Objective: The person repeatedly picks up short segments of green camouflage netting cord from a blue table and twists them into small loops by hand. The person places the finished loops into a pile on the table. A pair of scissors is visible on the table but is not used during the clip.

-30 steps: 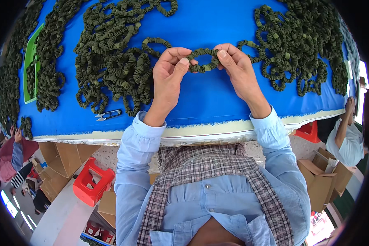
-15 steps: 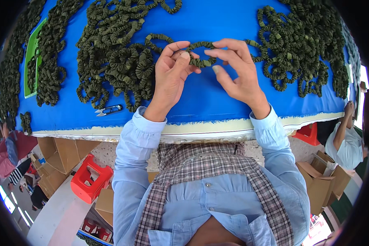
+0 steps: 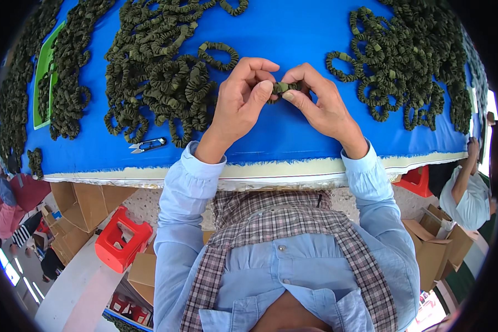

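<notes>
Because both hands close over it, most of the olive-green ruffled elastic band (image 3: 281, 88) is hidden; only a short bunched piece shows between the thumbs. The left hand (image 3: 240, 97) and right hand (image 3: 318, 102) pinch it from either side, fingers (image 3: 258, 93) curled tight on the fabric, above the blue surface (image 3: 293, 33) near its front edge. Its full shape cannot be made out. Heaps of like bands (image 3: 160, 83) lie to the left and a second heap (image 3: 406, 72) to the right. Small thread snips (image 3: 148, 145) rest near the left cuff.
</notes>
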Demonstrator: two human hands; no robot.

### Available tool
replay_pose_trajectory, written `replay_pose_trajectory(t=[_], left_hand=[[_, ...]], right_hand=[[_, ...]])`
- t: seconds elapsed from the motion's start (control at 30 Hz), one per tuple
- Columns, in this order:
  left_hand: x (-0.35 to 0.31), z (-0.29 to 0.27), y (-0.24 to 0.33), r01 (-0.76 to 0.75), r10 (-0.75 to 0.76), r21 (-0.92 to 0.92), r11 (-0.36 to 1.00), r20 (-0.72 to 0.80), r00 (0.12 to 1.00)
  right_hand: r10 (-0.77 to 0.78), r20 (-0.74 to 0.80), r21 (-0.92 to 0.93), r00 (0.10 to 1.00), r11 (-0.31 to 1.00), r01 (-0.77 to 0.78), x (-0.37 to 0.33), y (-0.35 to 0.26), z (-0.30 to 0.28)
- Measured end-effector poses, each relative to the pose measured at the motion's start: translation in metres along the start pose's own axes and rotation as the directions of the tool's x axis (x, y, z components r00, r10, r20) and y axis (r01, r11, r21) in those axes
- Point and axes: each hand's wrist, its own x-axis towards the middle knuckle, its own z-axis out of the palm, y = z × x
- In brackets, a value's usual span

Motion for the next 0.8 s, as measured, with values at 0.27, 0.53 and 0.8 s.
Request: replay_pose_trajectory(t=[0.27,0.53,0.8], left_hand=[[0.0,-0.006,0.004,0.254,-0.236,-0.738,0.626,0.131,0.963],[0.001,-0.012,0.005,0.415,-0.404,-0.696,0.586,0.193,0.894],[0.001,0.001,0.009,0.474,-0.464,-0.055,0.879,0.127,0.876]], right_hand=[[0.193,-0.04,0.393,0.98,0.905,-0.162,-0.001,0.0,-0.002],[0.366,-0.095,0.645,0.926,0.731,-0.223,0.004,0.005,-0.021],[0.295,-0.047,0.443,0.954,0.863,-0.245,0.002,0.005,-0.007]])
